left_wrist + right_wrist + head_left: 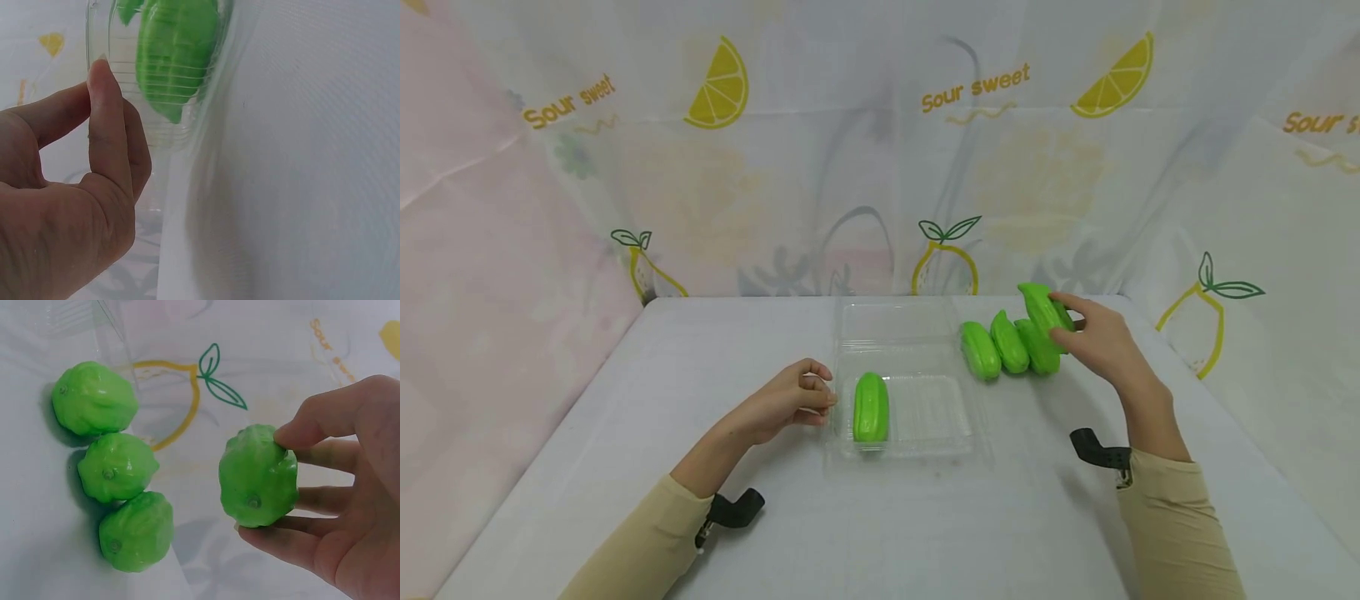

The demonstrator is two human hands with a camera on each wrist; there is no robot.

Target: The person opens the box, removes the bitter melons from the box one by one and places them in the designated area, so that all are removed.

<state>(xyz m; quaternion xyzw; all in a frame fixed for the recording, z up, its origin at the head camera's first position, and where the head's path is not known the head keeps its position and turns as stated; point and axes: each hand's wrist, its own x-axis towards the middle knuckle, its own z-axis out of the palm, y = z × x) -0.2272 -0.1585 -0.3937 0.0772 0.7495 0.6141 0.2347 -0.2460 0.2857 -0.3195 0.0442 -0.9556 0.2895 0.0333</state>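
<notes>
A clear hinged plastic box (932,450) lies with its lid folded back on the table. One bright green, ridged bitter melon (871,408) rests lengthwise in its left part. My left hand (790,402) pinches the box's left rim between thumb and fingertip, as the left wrist view shows. Behind and right of the box, my right hand (1101,337) grips another green bitter melon (256,478) between thumb and fingers, held up above the table. Below and left of it, three more bitter melons (980,352) stand side by side in a row.
The table (880,533) has a white cloth. A curtain (850,167) printed with lemons and words hangs along the back and sides. The box's raised clear lid (895,321) reaches toward the table's back edge, just left of the row of melons.
</notes>
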